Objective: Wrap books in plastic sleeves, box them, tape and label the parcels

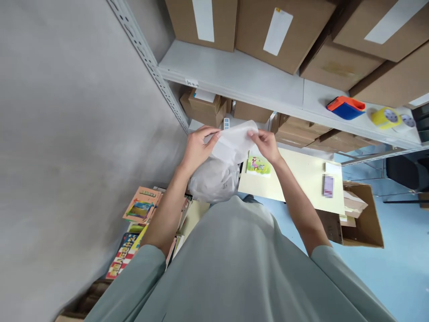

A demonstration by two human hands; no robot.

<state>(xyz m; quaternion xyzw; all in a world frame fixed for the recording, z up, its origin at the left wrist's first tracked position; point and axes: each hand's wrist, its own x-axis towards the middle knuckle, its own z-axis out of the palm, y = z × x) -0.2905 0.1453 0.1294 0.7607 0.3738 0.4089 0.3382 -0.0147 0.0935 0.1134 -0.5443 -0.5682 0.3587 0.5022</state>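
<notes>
A thin, white, translucent plastic bag (233, 146) is stretched between my two hands in front of my chest. My left hand (198, 148) pinches its left edge between thumb and fingers. At the upper right corner, my right hand (265, 144) is closed on it with thumb and fingertips. Just below hangs or lies a bulky clear plastic bundle (214, 180), crumpled and close to my body; I cannot tell what supports it. A picture book (258, 166) with a green cartoon cover lies on the cream table (295, 179), below my right hand.
Metal shelving (234, 74) ahead carries cardboard boxes (281, 33). Tape rolls (386, 117) and an orange-and-blue item (346, 108) sit on the shelf's right end. Stacked books (142, 205) stand along the left wall. An open carton (365, 219) is on the blue floor, right.
</notes>
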